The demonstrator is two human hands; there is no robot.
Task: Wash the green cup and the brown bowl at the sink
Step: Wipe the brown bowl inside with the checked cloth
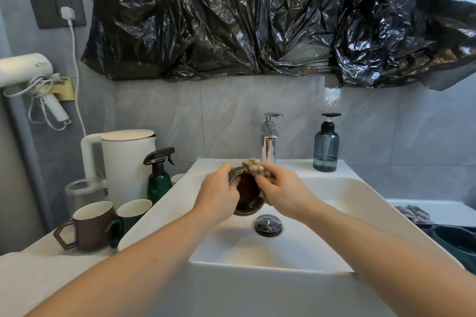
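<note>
Over the white sink [322,213] my left hand [219,193] grips the rim of the brown bowl [248,194], tilted with its opening toward me. My right hand [280,192] holds a tan knobbly cloth [257,168] against the bowl's right rim. The green cup [132,213] stands upright on the counter left of the sink, beside a brown mug [88,226].
A chrome faucet [269,139] rises behind the bowl; the drain plug [268,224] lies below it. A blue soap bottle [325,147] stands at the sink's back right. A white kettle [123,162], a green spray bottle [159,175] and a clear jar [82,193] crowd the left counter.
</note>
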